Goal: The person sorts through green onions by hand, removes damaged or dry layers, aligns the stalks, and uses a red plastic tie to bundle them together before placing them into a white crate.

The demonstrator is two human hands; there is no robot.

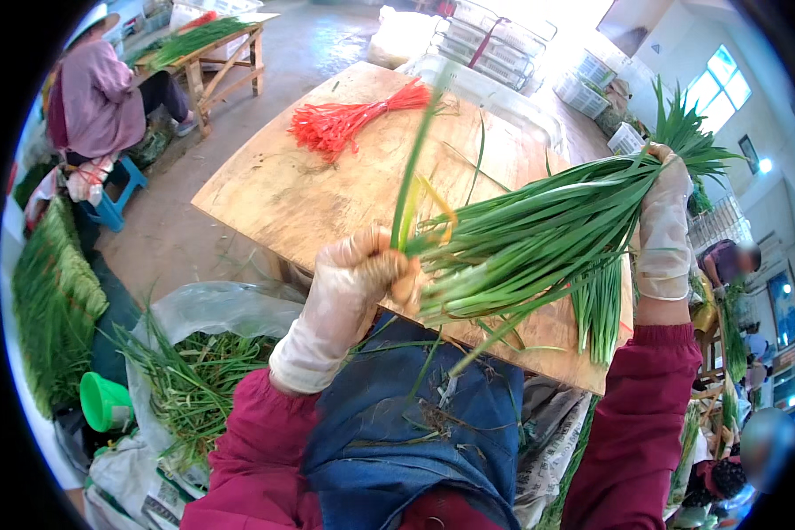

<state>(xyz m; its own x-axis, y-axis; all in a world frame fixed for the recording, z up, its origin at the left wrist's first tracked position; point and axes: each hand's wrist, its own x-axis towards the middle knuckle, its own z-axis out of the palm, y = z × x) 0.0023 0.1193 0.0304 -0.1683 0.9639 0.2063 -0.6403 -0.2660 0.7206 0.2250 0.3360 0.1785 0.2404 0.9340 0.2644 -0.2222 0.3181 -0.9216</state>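
My right hand (664, 225), in a thin translucent glove, is wrapped round a thick bunch of garlic chives (539, 234) near its leaf tips. The bunch slants over the table with its pale stem ends toward my left hand (353, 287). That hand, gloved too, is closed in a pinch on a few loose chive leaves, green and yellow (404, 212), at the stem ends. More chives (599, 309) lie on the table under the bunch, near its right edge.
On the wooden table (265, 177) lies a bundle of red ties (353, 119). Left of me are an open plastic bag of chive scraps (208, 380), a green bucket (106, 402) and a chive pile (49, 283). A seated person (97, 97) is beyond; white crates (486, 40) stand behind.
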